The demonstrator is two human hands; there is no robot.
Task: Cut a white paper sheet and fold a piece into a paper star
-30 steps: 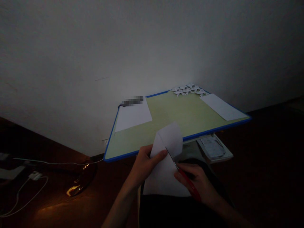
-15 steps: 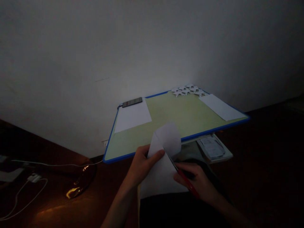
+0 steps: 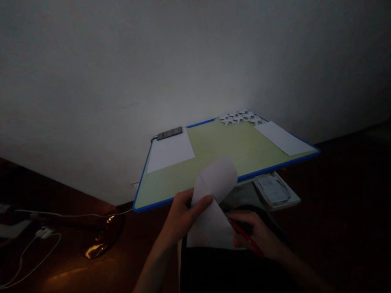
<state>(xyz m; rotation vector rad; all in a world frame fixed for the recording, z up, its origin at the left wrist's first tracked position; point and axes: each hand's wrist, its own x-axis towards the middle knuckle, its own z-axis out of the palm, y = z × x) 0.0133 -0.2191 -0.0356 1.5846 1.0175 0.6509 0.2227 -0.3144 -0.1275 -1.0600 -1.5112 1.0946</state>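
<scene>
A sheet of white paper (image 3: pixel 210 228) hangs over my lap, in front of the table's near edge. My left hand (image 3: pixel 186 211) pinches it, thumb on top. A crease and a slanting cut edge run past the thumb, and the upper part of the sheet curls away to the right. My right hand (image 3: pixel 253 232) is closed around the red handles of a pair of scissors (image 3: pixel 246 237). Their blades are mostly hidden at the paper's right side, so how far apart they are I cannot tell.
The green table (image 3: pixel 222 142) has a blue rim and stands against the wall. On it are a phone (image 3: pixel 169 133) over a white sheet (image 3: pixel 171 152), several folded paper pieces (image 3: pixel 241 116) and another white sheet (image 3: pixel 284 138). White cables (image 3: pixel 44 232) lie at lower left.
My right hand and the scissors have shifted slightly right and down. The upper flap of paper has swung a little to the right. My left hand keeps its hold.
</scene>
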